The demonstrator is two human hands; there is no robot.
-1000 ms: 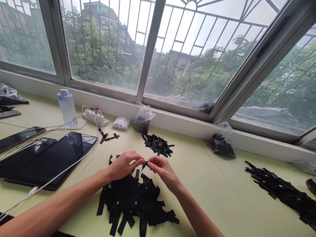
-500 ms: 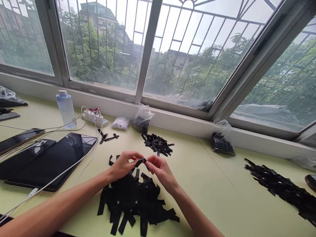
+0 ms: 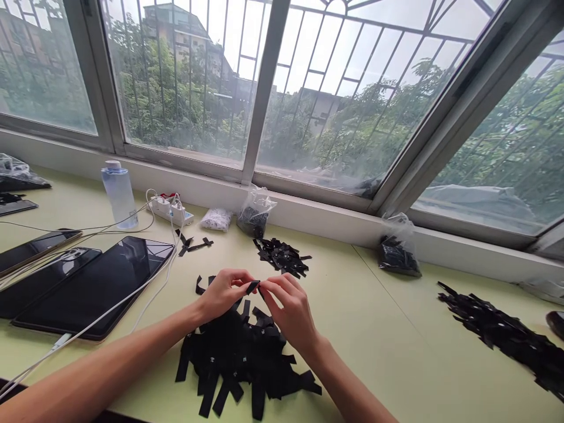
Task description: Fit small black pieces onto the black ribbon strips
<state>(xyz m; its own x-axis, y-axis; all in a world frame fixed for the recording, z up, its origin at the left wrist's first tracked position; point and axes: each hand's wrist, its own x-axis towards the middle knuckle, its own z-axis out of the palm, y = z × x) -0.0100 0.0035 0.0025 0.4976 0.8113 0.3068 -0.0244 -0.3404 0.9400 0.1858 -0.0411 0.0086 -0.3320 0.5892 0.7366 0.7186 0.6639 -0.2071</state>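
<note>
A short black fabric strip [image 3: 252, 287] is pinched between my two hands, just above a large pile of black strips. My left hand [image 3: 225, 294] is closed with thumb and fingertips on the strip's left part. My right hand [image 3: 288, 302] is closed at its right end, with fingertips nearly meeting those of the left. Below them spreads the pile of black fabric strips [image 3: 240, 358], some bearing small white letter marks. Part of that pile is hidden under my hands and wrists.
Behind lie a smaller heap of black strips [image 3: 284, 257], a clear bag of dark pieces [image 3: 253, 218] and a white packet [image 3: 217, 219]. A tablet [image 3: 94, 291] with cables, phones, a power strip [image 3: 170, 210] and a bottle [image 3: 120, 195] are left. Another bag [image 3: 399, 252] and strip row [image 3: 502, 329] are right.
My right hand has turned slightly and its fingers have shifted on the strip's right end. My left hand stays nearly in place, and less of the strip shows.
</note>
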